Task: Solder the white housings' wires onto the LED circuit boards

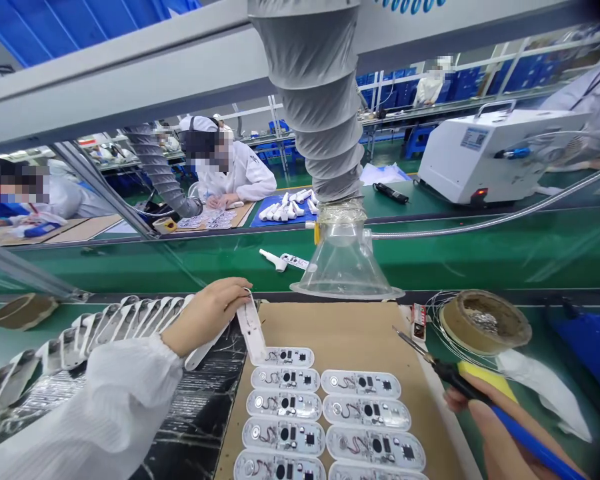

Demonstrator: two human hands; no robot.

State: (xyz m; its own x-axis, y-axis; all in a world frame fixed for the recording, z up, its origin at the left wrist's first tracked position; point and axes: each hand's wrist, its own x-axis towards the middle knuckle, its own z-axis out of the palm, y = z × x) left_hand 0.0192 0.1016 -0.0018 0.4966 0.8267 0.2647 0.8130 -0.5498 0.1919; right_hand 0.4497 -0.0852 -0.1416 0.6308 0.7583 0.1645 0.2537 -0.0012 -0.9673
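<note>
My left hand (211, 315) is closed around the upper end of a long white plastic casing (251, 328). The casing's lower end meets the topmost of several oval white shells (286, 379) holding small circuit boards with wires, set in two columns on a brown cardboard sheet (330, 327). A soldering iron (455, 377) with a blue handle is gripped in my right hand (500, 427), its tip pointing up and left over the cardboard's right edge. Left of my left hand, several similar white casings (135, 320) lean in a curved row.
Overhead hangs a grey duct ending in a clear fume hood (347, 267). At right are a round tub (485, 323), coiled solder wire (435, 327), a yellow sponge (487, 380) and white cloth (545, 387). People work across the green divider (220, 263).
</note>
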